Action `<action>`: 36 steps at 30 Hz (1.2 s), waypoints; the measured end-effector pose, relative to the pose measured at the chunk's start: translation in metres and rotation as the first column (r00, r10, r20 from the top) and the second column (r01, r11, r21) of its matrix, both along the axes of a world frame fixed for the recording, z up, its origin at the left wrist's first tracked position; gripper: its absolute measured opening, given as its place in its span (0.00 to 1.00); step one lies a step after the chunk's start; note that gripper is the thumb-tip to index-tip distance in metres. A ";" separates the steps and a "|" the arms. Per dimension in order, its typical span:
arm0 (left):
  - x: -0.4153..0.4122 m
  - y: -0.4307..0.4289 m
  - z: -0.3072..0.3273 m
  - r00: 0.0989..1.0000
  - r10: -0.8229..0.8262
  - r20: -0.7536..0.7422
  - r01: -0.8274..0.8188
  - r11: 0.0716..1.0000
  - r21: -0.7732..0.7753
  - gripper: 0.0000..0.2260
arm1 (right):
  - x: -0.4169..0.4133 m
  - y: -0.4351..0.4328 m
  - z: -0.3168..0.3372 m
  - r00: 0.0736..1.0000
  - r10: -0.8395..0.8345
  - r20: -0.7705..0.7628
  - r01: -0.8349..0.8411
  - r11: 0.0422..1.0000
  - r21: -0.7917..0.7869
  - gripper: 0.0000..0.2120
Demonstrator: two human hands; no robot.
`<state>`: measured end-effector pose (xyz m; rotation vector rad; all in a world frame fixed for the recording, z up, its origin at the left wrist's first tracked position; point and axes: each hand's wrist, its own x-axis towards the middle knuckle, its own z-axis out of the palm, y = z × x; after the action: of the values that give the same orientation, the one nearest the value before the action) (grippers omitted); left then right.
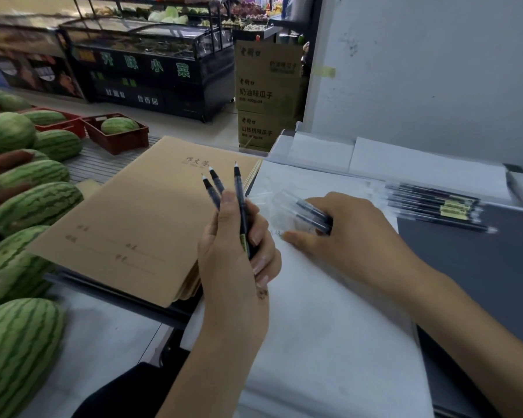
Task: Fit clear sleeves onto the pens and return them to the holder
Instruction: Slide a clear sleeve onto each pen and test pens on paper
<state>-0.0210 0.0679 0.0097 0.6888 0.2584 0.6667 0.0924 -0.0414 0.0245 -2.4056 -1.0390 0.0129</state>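
1. Nearest, the left hand (pixel 239 251) is closed around three bare black pens (pixel 221 188), held upright in a fan with the tips pointing away over the stack of brown exercise books (pixel 139 212). None of these three seems to wear a sleeve yet.
2. Just beside it, the right hand (pixel 344 233) rests on the white paper (pixel 329 312) covering the tabletop. It is closed on two or three sleeved pens (pixel 311 215), thumb stretched along the sheet, their clear ends blurring into a loose pile of clear sleeves (pixel 272 194).
3. How to do this step well, as I judge it: set down what the right hand carries, pinch one sleeve by its open end, and let the left hand offer a single pen with the others tucked back. Feed the tip in straight; a skewed entry would likely crease or split the thin plastic.
4. The sleeves are nearly invisible against the paper, so picking just one probably needs touch more than sight.
5. Farther right, a row of finished pens (pixel 435 206) lies side by side across the edge of a dark grey folder (pixel 480 267).
6. No holder can be made out, so where the pens go back is unclear.
7. Beyond the tabletop, watermelons (pixel 27 206) fill the left side.
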 end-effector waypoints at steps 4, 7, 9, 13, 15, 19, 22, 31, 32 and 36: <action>0.000 -0.001 0.001 1.000 -0.003 0.000 0.003 1.000 0.013 0.15 | 0.005 -0.004 -0.001 0.999 -0.001 -0.048 0.002 1.000 0.026 0.22; 0.000 -0.001 0.001 1.000 -0.001 -0.008 0.001 1.000 0.013 0.15 | 0.008 -0.009 0.000 0.993 0.023 -0.114 -0.013 0.997 0.081 0.24; 0.000 0.000 0.001 1.000 0.003 -0.014 -0.003 1.000 0.009 0.16 | 0.008 -0.012 0.000 0.986 0.031 -0.162 -0.013 0.993 0.116 0.24; 0.000 0.000 0.000 1.000 0.004 -0.017 -0.004 1.000 0.022 0.15 | 0.010 -0.014 -0.002 0.954 -0.020 -0.298 0.076 0.982 0.176 0.17; 0.000 0.000 -0.001 1.000 0.004 -0.015 -0.004 0.999 0.033 0.15 | 0.010 -0.014 0.000 0.921 -0.040 -0.388 0.141 0.962 0.235 0.13; 0.000 -0.001 -0.001 1.000 -0.014 -0.026 0.016 0.996 0.091 0.14 | 0.010 -0.019 0.016 0.774 0.014 -0.633 0.264 0.902 0.343 0.06; -0.001 -0.003 -0.003 0.998 -0.027 -0.055 0.037 0.983 0.178 0.15 | 0.012 -0.023 0.024 0.712 0.059 -0.699 0.288 0.884 0.369 0.06; -0.001 -0.006 -0.004 0.992 0.009 -0.127 0.039 0.926 0.376 0.16 | 0.017 -0.031 0.034 0.683 0.202 -0.701 0.308 0.791 0.528 0.06; 0.000 -0.006 -0.005 0.991 0.008 -0.133 0.043 0.925 0.378 0.16 | 0.018 -0.032 0.034 0.668 0.225 -0.709 0.322 0.771 0.549 0.06; 0.001 -0.008 -0.005 0.987 0.004 -0.162 0.061 0.917 0.395 0.16 | 0.017 -0.032 0.037 0.660 0.269 -0.702 0.338 0.727 0.597 0.09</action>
<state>-0.0204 0.0600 0.0044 1.1408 0.2618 0.6425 0.1090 -0.0730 0.0611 -1.4483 -0.4375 0.4961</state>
